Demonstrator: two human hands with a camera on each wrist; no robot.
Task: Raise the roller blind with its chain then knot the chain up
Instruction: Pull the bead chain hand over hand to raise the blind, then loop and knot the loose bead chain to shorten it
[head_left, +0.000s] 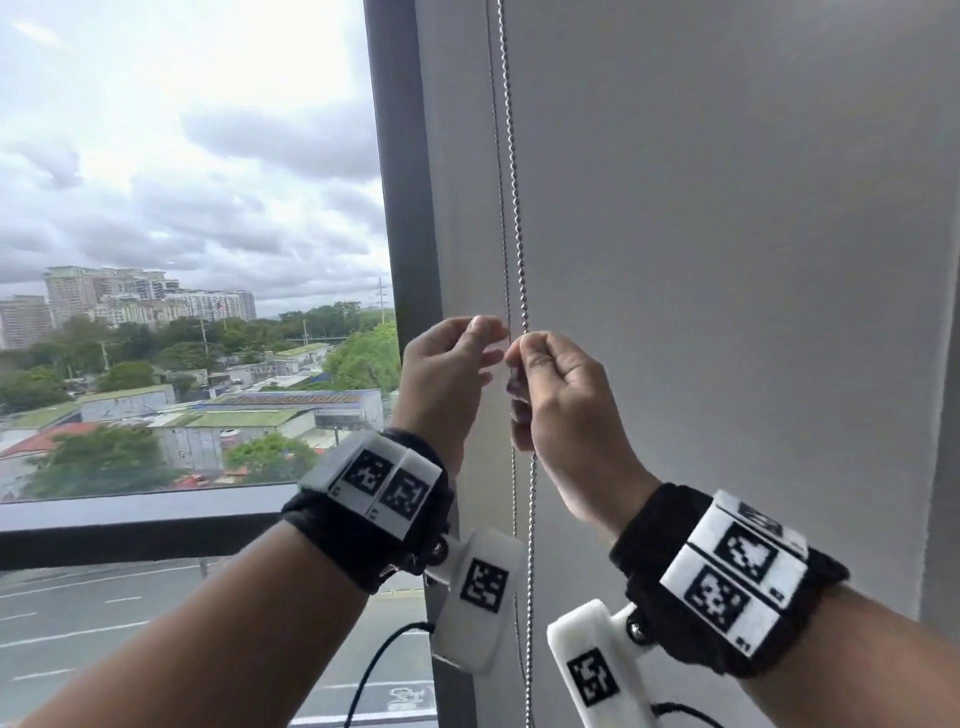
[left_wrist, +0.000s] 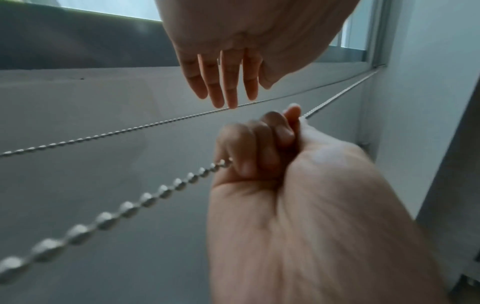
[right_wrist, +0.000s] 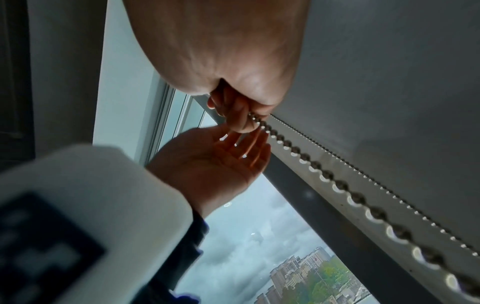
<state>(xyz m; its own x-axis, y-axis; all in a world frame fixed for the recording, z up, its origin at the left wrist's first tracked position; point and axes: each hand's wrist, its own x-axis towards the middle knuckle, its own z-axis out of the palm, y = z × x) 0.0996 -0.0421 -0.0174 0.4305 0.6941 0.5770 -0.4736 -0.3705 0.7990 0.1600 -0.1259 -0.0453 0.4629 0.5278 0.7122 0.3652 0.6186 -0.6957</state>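
Note:
The beaded metal chain (head_left: 514, 208) hangs in two strands in front of the pale grey roller blind (head_left: 727, 260), which covers the right side down past the bottom of the head view. My right hand (head_left: 545, 384) grips the nearer strand in a fist, and the beads run out below it (left_wrist: 145, 199) (right_wrist: 340, 187). My left hand (head_left: 457, 364) sits just left of the chain at the same height. Its fingers (left_wrist: 226, 88) are straight and their tips touch the farther strand (left_wrist: 116, 132). They hold nothing.
A dark window post (head_left: 405, 208) stands just left of the chain. A dark sill rail (head_left: 130, 519) runs below the uncovered pane (head_left: 182, 208), which shows sky and a city. Cables (head_left: 374, 670) hang from my wrist cameras.

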